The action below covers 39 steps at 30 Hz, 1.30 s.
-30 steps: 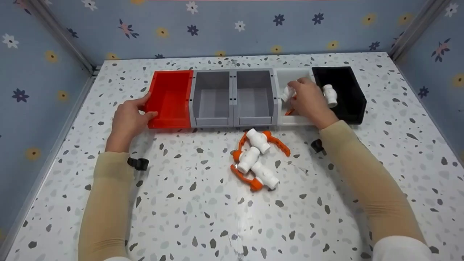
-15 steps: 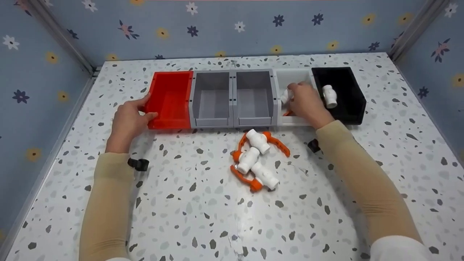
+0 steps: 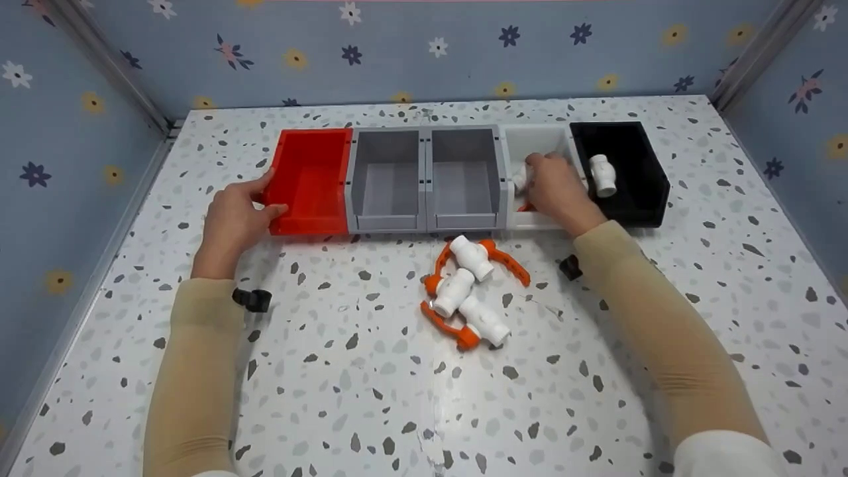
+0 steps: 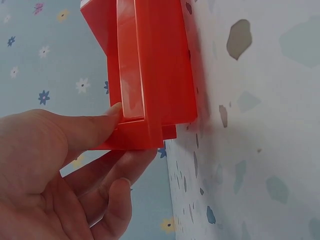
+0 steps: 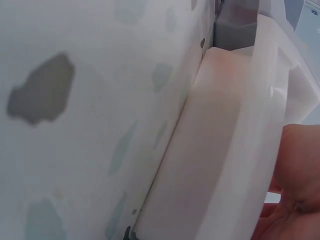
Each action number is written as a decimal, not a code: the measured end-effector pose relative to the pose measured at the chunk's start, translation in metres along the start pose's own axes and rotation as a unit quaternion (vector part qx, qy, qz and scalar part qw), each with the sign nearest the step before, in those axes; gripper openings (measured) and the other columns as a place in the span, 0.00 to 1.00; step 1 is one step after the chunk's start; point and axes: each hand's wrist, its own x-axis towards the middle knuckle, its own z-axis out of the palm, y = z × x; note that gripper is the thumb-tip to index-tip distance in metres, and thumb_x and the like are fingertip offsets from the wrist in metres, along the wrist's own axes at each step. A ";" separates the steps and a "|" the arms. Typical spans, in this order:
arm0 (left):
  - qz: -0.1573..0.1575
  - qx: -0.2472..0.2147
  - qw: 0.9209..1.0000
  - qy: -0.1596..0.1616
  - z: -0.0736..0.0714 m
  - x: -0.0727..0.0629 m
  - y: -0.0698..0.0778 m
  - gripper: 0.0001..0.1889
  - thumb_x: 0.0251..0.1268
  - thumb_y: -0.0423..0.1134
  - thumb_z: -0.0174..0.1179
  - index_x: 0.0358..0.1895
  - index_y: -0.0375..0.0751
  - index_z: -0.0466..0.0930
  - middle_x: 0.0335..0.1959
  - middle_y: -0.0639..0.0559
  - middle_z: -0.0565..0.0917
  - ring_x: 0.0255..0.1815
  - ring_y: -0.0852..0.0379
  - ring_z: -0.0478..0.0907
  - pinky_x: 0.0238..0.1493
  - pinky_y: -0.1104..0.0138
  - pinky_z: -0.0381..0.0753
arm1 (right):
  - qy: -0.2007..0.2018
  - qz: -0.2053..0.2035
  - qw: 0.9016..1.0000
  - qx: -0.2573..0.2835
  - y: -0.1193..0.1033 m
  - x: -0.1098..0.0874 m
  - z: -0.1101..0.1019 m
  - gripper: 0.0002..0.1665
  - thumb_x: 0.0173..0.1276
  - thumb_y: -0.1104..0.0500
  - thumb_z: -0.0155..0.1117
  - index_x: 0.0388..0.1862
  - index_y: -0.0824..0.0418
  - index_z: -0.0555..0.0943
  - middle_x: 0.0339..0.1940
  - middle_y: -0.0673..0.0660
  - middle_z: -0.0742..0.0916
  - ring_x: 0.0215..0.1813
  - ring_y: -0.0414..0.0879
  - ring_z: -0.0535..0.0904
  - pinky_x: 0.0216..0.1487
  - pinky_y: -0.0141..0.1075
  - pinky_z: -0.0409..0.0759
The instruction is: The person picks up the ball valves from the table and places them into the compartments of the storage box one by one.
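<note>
My left hand pinches the left wall of the red bin; in the left wrist view the thumb lies inside the wall and the fingers outside. My right hand reaches into the white bin and grips a white ball valve, partly hidden by the fingers. A bit of its orange handle shows low in that bin. In the right wrist view the white bin's front wall hides the valve. Another white valve lies in the black bin, its handle out of sight.
Two grey bins stand between the red and white ones, all joined in a row. In front of them, three white ball valves with orange handles lie heaped on the speckled table. Flowered walls enclose the back and sides.
My right hand has sunk slightly lower into the white bin with the valve, and its forearm has shifted a little left. The left hand stays on the red bin.
</note>
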 end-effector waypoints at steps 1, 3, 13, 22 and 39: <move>0.000 0.001 1.000 0.001 0.000 0.000 0.000 0.38 0.69 0.44 0.63 0.77 0.63 0.53 0.57 0.38 0.76 0.54 0.43 0.69 0.40 0.59 0.73 | 0.001 0.001 1.000 0.001 0.000 0.000 0.000 0.29 0.63 0.71 0.55 0.65 0.69 0.72 0.56 0.74 0.77 0.55 0.66 0.75 0.55 0.57 0.74; -0.003 0.003 1.000 0.000 0.000 0.001 0.001 0.38 0.69 0.44 0.63 0.77 0.63 0.53 0.58 0.38 0.75 0.55 0.43 0.69 0.41 0.59 0.74 | 0.001 0.002 1.000 0.003 0.000 0.000 0.000 0.27 0.63 0.71 0.55 0.64 0.70 0.73 0.55 0.75 0.77 0.55 0.66 0.75 0.55 0.57 0.74; -0.018 0.000 1.000 -0.012 -0.002 0.000 0.000 0.39 0.70 0.45 0.63 0.77 0.66 0.51 0.59 0.39 0.74 0.56 0.43 0.68 0.43 0.61 0.76 | 0.004 -0.004 1.000 -0.010 -0.002 -0.004 0.003 0.23 0.67 0.68 0.55 0.61 0.72 0.73 0.55 0.73 0.76 0.56 0.65 0.74 0.59 0.56 0.72; -0.023 0.000 1.000 -0.018 -0.004 0.001 0.002 0.39 0.69 0.46 0.63 0.77 0.66 0.50 0.61 0.39 0.73 0.58 0.43 0.68 0.44 0.61 0.77 | 0.029 -0.026 0.999 -0.023 -0.004 -0.008 0.003 0.07 0.68 0.68 0.54 0.42 0.69 0.78 0.46 0.68 0.79 0.50 0.62 0.75 0.54 0.54 0.73; -0.016 0.003 1.000 -0.018 -0.004 -0.001 0.001 0.39 0.69 0.45 0.64 0.77 0.63 0.51 0.62 0.37 0.74 0.58 0.42 0.70 0.45 0.61 0.79 | 0.028 -0.037 0.999 0.026 -0.002 -0.028 -0.005 0.22 0.72 0.66 0.53 0.63 0.71 0.75 0.59 0.71 0.80 0.61 0.64 0.74 0.63 0.56 0.70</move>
